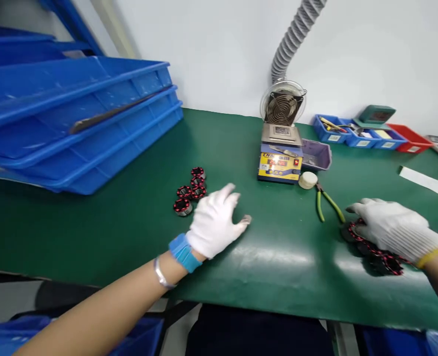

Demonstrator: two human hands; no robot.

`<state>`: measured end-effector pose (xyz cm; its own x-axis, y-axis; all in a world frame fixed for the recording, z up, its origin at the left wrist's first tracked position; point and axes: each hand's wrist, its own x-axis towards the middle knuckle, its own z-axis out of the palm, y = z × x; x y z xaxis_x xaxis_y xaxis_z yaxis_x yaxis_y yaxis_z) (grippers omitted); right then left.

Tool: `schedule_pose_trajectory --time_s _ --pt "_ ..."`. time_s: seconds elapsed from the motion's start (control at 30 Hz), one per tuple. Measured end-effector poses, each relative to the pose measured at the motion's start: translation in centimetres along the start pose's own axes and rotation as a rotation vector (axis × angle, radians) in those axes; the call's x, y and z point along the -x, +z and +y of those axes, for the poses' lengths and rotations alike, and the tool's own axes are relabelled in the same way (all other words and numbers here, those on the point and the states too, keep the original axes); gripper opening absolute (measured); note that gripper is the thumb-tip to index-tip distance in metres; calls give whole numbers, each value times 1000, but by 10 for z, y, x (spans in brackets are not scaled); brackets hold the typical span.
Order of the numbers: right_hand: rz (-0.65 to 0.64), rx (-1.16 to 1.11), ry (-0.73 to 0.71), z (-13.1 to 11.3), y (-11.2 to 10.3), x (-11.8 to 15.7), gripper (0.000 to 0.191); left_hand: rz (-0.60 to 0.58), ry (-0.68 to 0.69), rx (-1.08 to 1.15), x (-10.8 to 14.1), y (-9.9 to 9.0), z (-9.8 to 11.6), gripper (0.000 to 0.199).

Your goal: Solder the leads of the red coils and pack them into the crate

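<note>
Head: L hand (216, 221) splayed, empty; R hand (391, 225) on coils (372, 251), hold unclear; pliers (333, 205) adj.

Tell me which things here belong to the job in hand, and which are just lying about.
Seemingly part of the job:
red-and-black rings under the right hand
five similar rings beside the open left hand

Probably just lying about, untouched:
green-handled pliers
white strip
red bin

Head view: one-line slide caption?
Gloved right hand over red-and-black rings on a green bench; gloved left hand open beside similar rings, pliers between the hands.
</note>
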<state>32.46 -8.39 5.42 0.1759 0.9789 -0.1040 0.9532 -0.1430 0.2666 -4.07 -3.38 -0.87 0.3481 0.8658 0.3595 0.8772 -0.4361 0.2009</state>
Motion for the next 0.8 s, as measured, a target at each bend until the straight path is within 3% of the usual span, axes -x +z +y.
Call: schedule_pose_trajectory --time_s 0.07,0.13,0.2,0.3,0.37,0.5,0.57,0.67,0.8 --pt "34 -56 -152 -22 -8 9 38 39 -114 -154 12 -11 -19 48" --pt "98 -258 -295 -61 -12 15 44 43 -174 -231 19 -14 -32 36" --pt "9 -469 -434 -108 -9 12 45 30 -143 -249 20 -10 -36 24" --pt "-73 -772 -457 -171 5 -6 46 -36 -86 -176 15 4 -26 18" --pt "-63 -924 -417 -193 16 -19 47 -62 -75 -76 8 15 -15 19" --pt "-26 -1077 -352 -191 29 -34 45 -23 -135 175 -16 34 5 37" --pt "-7 -1113 -294 -179 32 -37 43 -84 -229 226 -32 42 13 47" --pt "-24 -1112 -231 -162 33 -43 44 -171 -329 168 -54 52 23 47" --pt "-36 -1115 -218 -156 36 -57 49 -95 -305 201 -67 63 34 40"
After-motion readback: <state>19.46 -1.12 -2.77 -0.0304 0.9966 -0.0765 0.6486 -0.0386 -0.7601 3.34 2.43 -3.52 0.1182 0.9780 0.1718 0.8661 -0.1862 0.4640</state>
